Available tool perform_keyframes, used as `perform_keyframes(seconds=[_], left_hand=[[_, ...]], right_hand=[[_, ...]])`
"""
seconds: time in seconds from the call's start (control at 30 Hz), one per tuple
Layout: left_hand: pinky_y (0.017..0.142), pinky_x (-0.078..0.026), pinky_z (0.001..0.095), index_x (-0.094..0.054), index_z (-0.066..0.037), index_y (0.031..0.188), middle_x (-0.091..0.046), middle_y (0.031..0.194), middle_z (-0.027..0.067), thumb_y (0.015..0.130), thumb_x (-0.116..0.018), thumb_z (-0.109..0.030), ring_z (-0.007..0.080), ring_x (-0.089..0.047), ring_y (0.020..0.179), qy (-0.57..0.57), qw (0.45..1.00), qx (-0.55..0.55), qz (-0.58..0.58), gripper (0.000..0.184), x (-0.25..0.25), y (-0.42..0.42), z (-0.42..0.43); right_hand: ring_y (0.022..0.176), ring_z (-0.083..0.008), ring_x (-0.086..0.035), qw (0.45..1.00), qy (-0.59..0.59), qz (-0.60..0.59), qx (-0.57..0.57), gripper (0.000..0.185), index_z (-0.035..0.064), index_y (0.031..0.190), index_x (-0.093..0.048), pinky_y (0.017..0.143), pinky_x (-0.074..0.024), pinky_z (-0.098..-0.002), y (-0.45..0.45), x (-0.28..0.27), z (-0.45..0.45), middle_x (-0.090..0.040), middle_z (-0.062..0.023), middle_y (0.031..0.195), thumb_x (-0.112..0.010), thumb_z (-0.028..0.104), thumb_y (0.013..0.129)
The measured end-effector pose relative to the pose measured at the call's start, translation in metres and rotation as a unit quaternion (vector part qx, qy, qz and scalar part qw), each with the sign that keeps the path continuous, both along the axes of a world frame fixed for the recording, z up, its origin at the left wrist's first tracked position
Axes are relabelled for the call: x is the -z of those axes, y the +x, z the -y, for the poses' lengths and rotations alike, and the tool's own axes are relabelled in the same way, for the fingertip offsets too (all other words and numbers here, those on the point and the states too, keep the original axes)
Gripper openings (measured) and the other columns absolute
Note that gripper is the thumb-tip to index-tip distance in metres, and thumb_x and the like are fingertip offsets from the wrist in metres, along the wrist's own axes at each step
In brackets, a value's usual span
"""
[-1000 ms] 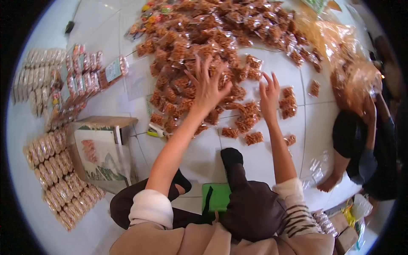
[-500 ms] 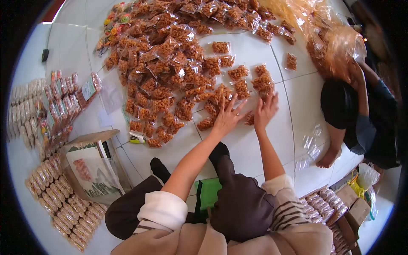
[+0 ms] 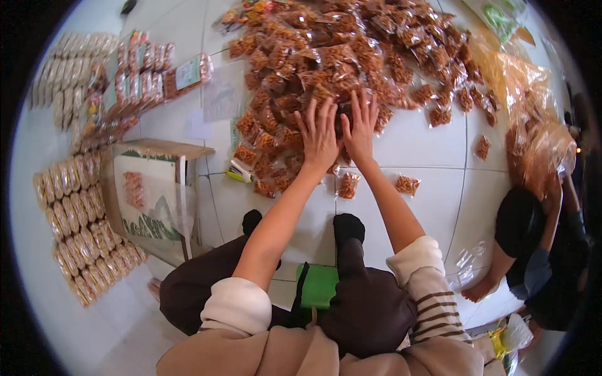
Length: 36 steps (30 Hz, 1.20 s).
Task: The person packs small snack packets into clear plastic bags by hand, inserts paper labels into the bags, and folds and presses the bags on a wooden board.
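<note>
A wide pile of small clear packets of orange-brown snacks (image 3: 338, 56) covers the tiled floor. My left hand (image 3: 320, 138) lies on the pile's near edge, fingers spread over packets. Right beside it, my right hand (image 3: 359, 128) rests against the same edge with its fingers stretched out. Both palms face down or forward, and neither hand is closed round a packet. Two loose packets, one (image 3: 348, 186) just below my hands and another (image 3: 407, 184) to the right, lie on the tiles. The packets under my fingers are partly hidden.
On the left are stacked snack packs (image 3: 78, 219), a printed box (image 3: 150, 194) and a green-white tool (image 3: 238, 173). At the right, a co-worker's hand (image 3: 552, 194) touches a large orange plastic bag (image 3: 527, 125). A green stool (image 3: 318, 287) stands between my legs.
Both my hands have moved up to the pile's edge. The packets that lay apart at the right of the pile are now gathered against it. The camera view has also shifted.
</note>
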<state>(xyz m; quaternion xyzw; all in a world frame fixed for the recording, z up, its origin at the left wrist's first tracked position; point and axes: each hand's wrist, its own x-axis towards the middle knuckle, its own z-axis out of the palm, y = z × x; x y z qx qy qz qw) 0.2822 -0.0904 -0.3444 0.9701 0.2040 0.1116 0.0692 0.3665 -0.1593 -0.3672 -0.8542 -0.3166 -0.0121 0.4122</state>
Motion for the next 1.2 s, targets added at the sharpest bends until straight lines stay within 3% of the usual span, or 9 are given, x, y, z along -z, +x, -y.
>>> perform_keyframes(seconds=[0.13, 0.23, 0.33, 0.57, 0.67, 0.73, 0.9, 1.13, 1.2], left_hand=[[0.1, -0.011, 0.0633, -0.031, -0.01, 0.131, -0.021, 0.14, 0.0057, 0.078, -0.062, -0.039, 0.0314, -0.014, 0.131, -0.069, 0.989, -0.126, 0.019, 0.068, -0.006, -0.027, -0.041], [0.1, -0.015, 0.0615, -0.031, -0.015, 0.133, -0.021, 0.141, 0.0072, 0.082, -0.051, -0.05, 0.0324, -0.017, 0.13, -0.085, 0.996, 0.002, -0.033, 0.065, -0.03, -0.051, -0.087], [0.097, -0.032, 0.0483, -0.044, -0.014, 0.124, -0.043, 0.127, 0.011, 0.084, -0.051, -0.045, 0.0301, -0.038, 0.12, -0.187, 0.977, -0.034, -0.094, 0.051, -0.079, -0.074, -0.143], [0.089, -0.042, 0.0419, -0.049, -0.008, 0.118, -0.054, 0.113, 0.0176, 0.082, -0.054, -0.037, 0.0339, -0.051, 0.106, -0.261, 0.95, -0.167, -0.035, 0.046, -0.13, -0.17, -0.175], [0.088, -0.043, 0.0423, -0.052, -0.01, 0.115, -0.055, 0.113, 0.0154, 0.08, -0.057, -0.038, 0.0315, -0.052, 0.105, -0.252, 0.949, -0.136, -0.131, 0.045, -0.143, -0.212, -0.155], [0.084, -0.044, 0.0425, -0.054, -0.006, 0.11, -0.059, 0.106, 0.017, 0.079, -0.058, -0.042, 0.0317, -0.056, 0.099, -0.205, 0.871, -0.181, -0.409, 0.048, -0.151, -0.218, -0.143], [0.087, -0.043, 0.0435, -0.054, -0.014, 0.112, -0.056, 0.114, 0.0111, 0.079, -0.056, -0.044, 0.0294, -0.052, 0.106, -0.249, 0.929, -0.172, -0.215, 0.045, -0.148, -0.184, -0.136], [0.086, -0.042, 0.0373, -0.05, -0.003, 0.113, -0.055, 0.11, 0.0189, 0.079, -0.06, -0.026, 0.0278, -0.052, 0.105, -0.48, 0.869, -0.115, -0.031, 0.042, -0.024, -0.107, -0.095], [0.086, -0.042, 0.037, -0.045, -0.001, 0.117, -0.055, 0.107, 0.0206, 0.079, -0.059, -0.014, 0.0307, -0.052, 0.101, -0.413, 0.885, -0.15, 0.153, 0.043, -0.005, -0.091, -0.079]], right_hand=[[0.133, -0.0366, -0.011, 0.988, -0.035, 0.049, -0.146, 0.056, 0.0151, 0.136, -0.03, 0.105, -0.0141, -0.0499, 0.008, -0.006, -0.02, -0.017, -0.0119, 0.144, -0.052, 0.024, 0.085], [0.13, -0.0377, -0.017, 0.978, -0.105, 0.072, -0.164, 0.051, 0.0136, 0.13, -0.039, 0.104, -0.0179, -0.0508, 0.012, -0.018, -0.022, -0.02, -0.016, 0.142, -0.054, 0.028, 0.084], [0.127, -0.0386, -0.023, 0.973, -0.12, 0.098, -0.171, 0.04, 0.0109, 0.117, -0.051, 0.1, -0.0218, -0.0534, 0.014, -0.042, -0.024, -0.024, -0.0155, 0.141, -0.055, 0.031, 0.083], [0.09, -0.0362, -0.056, 0.88, -0.322, -0.045, -0.348, 0.03, 0.0063, 0.099, -0.06, 0.077, -0.0448, -0.0417, -0.007, -0.105, -0.058, -0.058, -0.0207, 0.099, -0.055, 0.031, 0.083], [0.086, -0.0361, -0.058, 0.868, -0.321, -0.007, -0.379, 0.029, 0.0054, 0.096, -0.059, 0.076, -0.0452, -0.0417, -0.043, -0.135, -0.059, -0.061, -0.0206, 0.09, -0.054, 0.03, 0.083], [0.085, -0.0366, -0.058, 0.856, -0.343, 0.027, -0.384, 0.026, 0.0045, 0.092, -0.059, 0.076, -0.0454, -0.0436, -0.058, -0.145, -0.062, -0.061, -0.0198, 0.087, -0.054, 0.029, 0.082], [0.083, -0.0378, -0.057, 0.781, -0.367, 0.131, -0.488, 0.017, 0.0044, 0.089, -0.06, 0.075, -0.0459, -0.0431, -0.085, -0.095, -0.072, -0.06, -0.0204, 0.085, -0.055, 0.017, 0.078], [0.094, -0.0348, -0.052, 0.912, -0.14, -0.009, -0.385, 0.022, 0.0004, 0.096, -0.06, 0.081, -0.0419, -0.0412, -0.101, -0.027, -0.061, -0.056, -0.0192, 0.096, -0.053, 0.002, 0.076], [0.097, -0.0356, -0.046, 0.986, -0.002, 0.064, -0.152, 0.027, 0.0029, 0.099, -0.054, 0.086, -0.0369, -0.0459, -0.105, -0.029, -0.062, -0.05, -0.0179, 0.104, -0.055, 0.002, 0.072]])
